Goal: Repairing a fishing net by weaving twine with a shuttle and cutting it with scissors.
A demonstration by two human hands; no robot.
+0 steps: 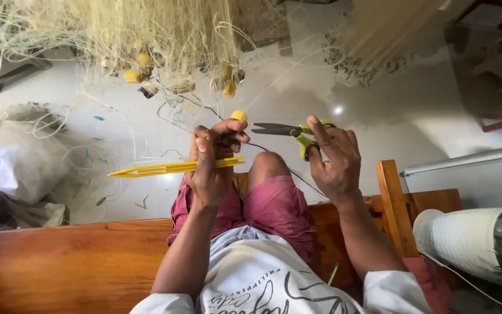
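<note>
One pale fishing net (146, 29) hangs bunched above floor, about seven yellow floats (135, 75) strung along lower edge. One white mesh roll (466, 241) at right. One long yellow netting needle (169, 168), flat, pointed, gripped in left hand (213, 160) with one float. One green-handled scissors (291, 132), blades nearly closed, held in right hand (335, 160) over knees.

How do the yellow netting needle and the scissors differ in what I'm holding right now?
The yellow netting needle sits in the left hand; the scissors sit in the right hand. The needle is a long, flat, pointed plastic strip, all yellow; the scissors have dark metal blades and yellow-green handles. The needle reaches out left past the hand; the scissors are shorter, their blades only slightly parted. Both lie roughly level and point left.
</note>
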